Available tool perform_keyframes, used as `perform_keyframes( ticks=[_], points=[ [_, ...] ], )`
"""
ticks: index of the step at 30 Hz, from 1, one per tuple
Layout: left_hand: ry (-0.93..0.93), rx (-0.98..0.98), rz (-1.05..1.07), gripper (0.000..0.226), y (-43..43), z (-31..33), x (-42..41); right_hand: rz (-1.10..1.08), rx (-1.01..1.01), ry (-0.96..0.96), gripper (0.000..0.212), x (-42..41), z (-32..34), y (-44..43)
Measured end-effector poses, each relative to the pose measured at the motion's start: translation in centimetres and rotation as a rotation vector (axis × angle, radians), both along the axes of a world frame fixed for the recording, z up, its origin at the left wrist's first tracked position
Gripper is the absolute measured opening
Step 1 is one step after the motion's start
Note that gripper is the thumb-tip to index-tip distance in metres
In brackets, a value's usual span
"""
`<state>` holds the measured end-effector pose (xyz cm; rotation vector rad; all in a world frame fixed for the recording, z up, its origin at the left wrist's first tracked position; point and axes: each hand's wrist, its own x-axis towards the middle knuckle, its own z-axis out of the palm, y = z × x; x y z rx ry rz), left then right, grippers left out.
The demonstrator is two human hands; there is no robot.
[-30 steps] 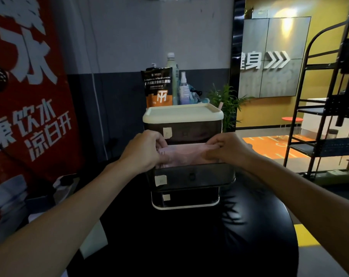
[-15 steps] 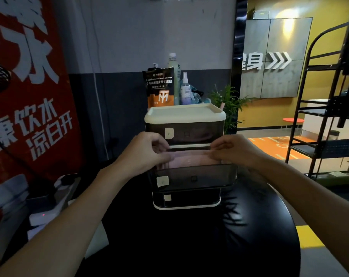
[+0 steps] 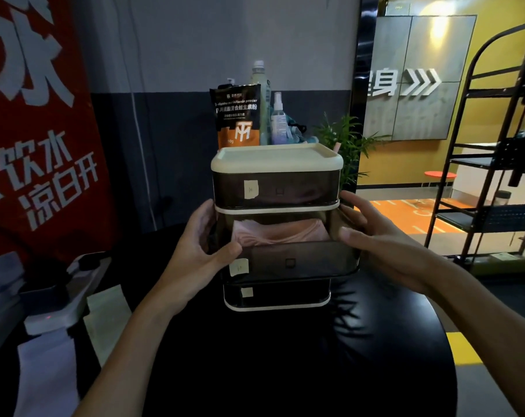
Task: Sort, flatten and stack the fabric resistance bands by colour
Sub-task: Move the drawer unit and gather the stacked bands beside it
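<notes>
One pink band point(image 3: 282, 233) lay in the pulled-out middle drawer point(image 3: 294, 263) of the drawer unit point(image 3: 276, 158) on the bench point(image 3: 285, 371), so this colour seemed stored; closing was left. The left hand point(image 3: 201, 251) gripped the drawer's corner and the right hand point(image 3: 372, 236) was spread wide beside it. A pouch point(image 3: 237, 115) and a spray bottle point(image 3: 278, 121) stood on top, not in the way

Dim light surrounds the drawer unit point(image 3: 276, 188); glare brightens the yellow wall point(image 3: 496, 40) to its right, leafy shadows streak the black table point(image 3: 285, 362) beneath, edges curve.
</notes>
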<state>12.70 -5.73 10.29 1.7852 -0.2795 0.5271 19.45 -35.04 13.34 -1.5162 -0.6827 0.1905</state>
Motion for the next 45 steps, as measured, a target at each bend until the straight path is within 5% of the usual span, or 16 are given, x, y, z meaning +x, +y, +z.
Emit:
perform_keyframes(
  ticks=[4,13,21,27,33,45],
  points=[
    [0.006,-0.002,-0.081,0.118,-0.2,-0.2,0.3,0.109,-0.053,-0.005,0.127,0.6,-0.3,-0.4],
    [-0.031,-0.084,-0.046,0.097,-0.2,-1.5,1.5,0.018,-0.004,-0.027,0.119,2.3,-1.4,0.4],
    [-0.036,-0.059,0.127,0.114,0.2,-1.8,2.6,-0.126,-0.049,-0.052,0.119,3.7,-2.1,2.0],
    [-0.05,-0.046,0.259,0.09,0.0,-1.7,3.2,-0.13,0.018,-0.067,0.082,4.3,-2.7,3.1],
    [-0.12,-0.217,0.263,0.074,-0.3,-2.0,3.0,-0.197,0.06,-0.058,0.092,4.6,-3.5,5.2],
    [-0.179,-0.223,0.351,0.056,0.2,-2.9,4.0,-0.357,0.094,-0.073,0.088,5.4,-4.4,6.9]
  ],
)
